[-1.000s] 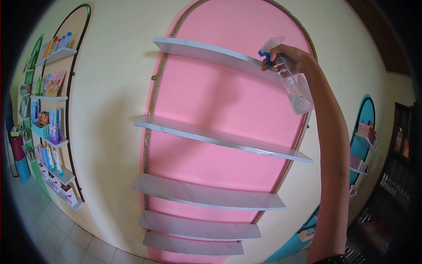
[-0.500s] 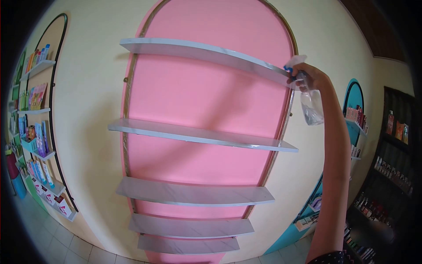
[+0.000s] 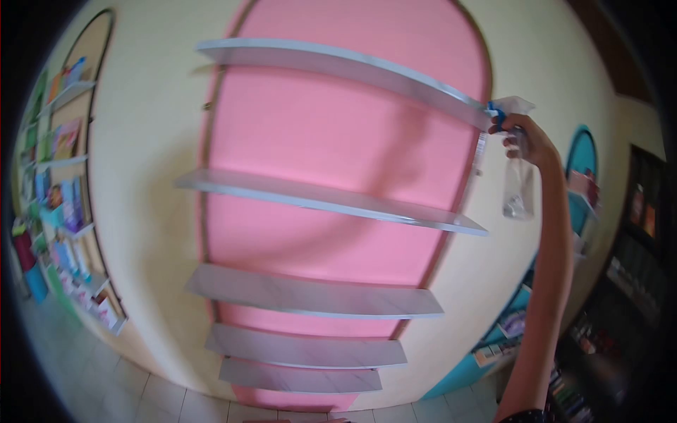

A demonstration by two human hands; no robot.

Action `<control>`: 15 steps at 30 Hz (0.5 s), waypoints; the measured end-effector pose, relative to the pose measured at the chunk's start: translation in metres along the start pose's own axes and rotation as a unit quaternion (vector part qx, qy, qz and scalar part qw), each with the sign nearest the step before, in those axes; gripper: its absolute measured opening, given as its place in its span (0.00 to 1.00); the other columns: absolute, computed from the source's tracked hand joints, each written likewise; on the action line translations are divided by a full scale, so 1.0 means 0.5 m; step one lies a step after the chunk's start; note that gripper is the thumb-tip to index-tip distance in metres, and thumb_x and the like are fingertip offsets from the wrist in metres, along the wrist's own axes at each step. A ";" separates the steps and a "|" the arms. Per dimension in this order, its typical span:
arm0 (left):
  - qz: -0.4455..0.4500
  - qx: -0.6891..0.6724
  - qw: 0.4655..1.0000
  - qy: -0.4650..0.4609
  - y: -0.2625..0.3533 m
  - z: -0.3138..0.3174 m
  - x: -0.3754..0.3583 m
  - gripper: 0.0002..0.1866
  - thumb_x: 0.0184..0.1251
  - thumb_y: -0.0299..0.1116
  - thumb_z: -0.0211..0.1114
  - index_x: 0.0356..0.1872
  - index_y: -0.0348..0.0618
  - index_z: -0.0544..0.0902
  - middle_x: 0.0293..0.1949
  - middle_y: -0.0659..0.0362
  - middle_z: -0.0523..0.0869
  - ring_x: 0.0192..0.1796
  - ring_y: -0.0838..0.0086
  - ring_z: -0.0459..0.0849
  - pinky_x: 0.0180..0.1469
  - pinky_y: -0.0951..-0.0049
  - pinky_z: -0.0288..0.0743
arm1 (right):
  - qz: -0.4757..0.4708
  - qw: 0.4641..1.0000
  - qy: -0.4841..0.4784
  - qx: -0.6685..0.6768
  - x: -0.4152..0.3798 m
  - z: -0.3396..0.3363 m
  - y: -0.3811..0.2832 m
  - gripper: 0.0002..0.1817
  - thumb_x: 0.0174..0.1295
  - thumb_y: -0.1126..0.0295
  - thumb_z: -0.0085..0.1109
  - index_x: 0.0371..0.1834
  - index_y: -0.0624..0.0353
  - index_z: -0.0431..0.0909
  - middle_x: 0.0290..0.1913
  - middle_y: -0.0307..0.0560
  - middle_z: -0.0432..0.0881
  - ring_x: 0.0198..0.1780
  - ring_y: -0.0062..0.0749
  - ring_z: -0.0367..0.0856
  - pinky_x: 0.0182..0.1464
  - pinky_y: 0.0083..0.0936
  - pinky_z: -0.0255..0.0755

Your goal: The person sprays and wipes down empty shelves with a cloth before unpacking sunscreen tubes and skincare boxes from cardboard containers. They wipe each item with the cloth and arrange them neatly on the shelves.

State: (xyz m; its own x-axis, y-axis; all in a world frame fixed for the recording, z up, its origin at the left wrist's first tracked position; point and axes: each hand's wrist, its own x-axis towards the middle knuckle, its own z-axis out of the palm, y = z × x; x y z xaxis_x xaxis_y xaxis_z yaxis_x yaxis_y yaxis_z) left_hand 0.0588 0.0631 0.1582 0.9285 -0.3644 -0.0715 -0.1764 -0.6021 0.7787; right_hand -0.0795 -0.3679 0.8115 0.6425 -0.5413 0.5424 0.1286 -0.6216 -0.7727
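My right hand [image 3: 530, 141] is raised on a stretched-out arm, with its fingers wrapped round the neck of a clear spray bottle [image 3: 517, 192]. The bottle hangs upright with some clear liquid low inside, and its white and blue spray head [image 3: 509, 109] points left. That nozzle is right beside the right end of the top marbled shelf [image 3: 338, 67]. Below it, a second shelf [image 3: 331, 202] crosses the pink arched panel [image 3: 310, 123]. My arm's shadow falls over the panel. My left hand is out of view.
Three lower marbled shelves, the upper one [image 3: 314, 292] widest, stick out from the wall. At left, narrow shelves hold colourful packages [image 3: 67, 137]. On the right are a teal arch [image 3: 582, 149] with stocked shelves and a dark rack [image 3: 638, 243] of products. Pale floor tiles [image 3: 162, 398] lie below.
My right hand and the spray bottle have moved right and slightly down in the view, with the bottle now more upright. The camera has shifted, so the shelves appear higher.
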 end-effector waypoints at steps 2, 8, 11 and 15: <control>-0.012 -0.004 1.000 0.004 -0.017 0.002 -0.015 0.28 0.49 0.44 0.56 0.50 0.39 0.65 0.46 0.47 0.73 0.48 0.58 0.71 0.51 0.65 0.64 | -0.028 0.996 -0.070 -0.039 -0.028 0.092 -0.022 0.17 0.38 0.66 0.49 0.36 0.56 0.71 0.30 0.39 0.76 0.17 0.14 0.65 0.16 0.15 0.61; -0.030 -0.016 0.999 0.014 -0.033 0.011 -0.061 0.28 0.49 0.45 0.56 0.49 0.39 0.66 0.46 0.47 0.73 0.48 0.57 0.71 0.51 0.65 0.64 | 0.018 0.931 -0.359 -0.061 -0.002 0.436 -0.046 0.15 0.36 0.65 0.55 0.31 0.53 0.72 0.27 0.39 0.76 0.19 0.17 0.66 0.18 0.19 0.62; -0.040 -0.025 0.999 0.018 -0.049 0.011 -0.067 0.28 0.49 0.45 0.56 0.49 0.39 0.66 0.46 0.47 0.73 0.48 0.57 0.71 0.51 0.65 0.64 | 0.038 0.890 -0.448 -0.079 0.000 0.622 -0.062 0.12 0.37 0.65 0.56 0.28 0.52 0.72 0.25 0.38 0.74 0.24 0.22 0.70 0.24 0.26 0.66; -0.064 -0.029 0.997 0.021 -0.073 0.003 -0.075 0.28 0.48 0.45 0.56 0.49 0.39 0.66 0.46 0.47 0.73 0.48 0.57 0.71 0.51 0.65 0.64 | 0.094 0.868 -0.481 -0.083 0.027 0.767 -0.081 0.09 0.34 0.71 0.56 0.24 0.55 0.72 0.22 0.38 0.72 0.19 0.22 0.66 0.21 0.21 0.62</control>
State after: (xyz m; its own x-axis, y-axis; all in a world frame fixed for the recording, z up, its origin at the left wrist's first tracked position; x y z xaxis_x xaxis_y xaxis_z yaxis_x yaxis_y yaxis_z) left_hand 0.0297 0.0976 0.1315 0.9551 -0.2572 -0.1471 -0.0384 -0.5996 0.7994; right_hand 0.2135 -0.1328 0.7234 0.9841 0.0315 -0.1750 -0.1053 -0.6900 -0.7161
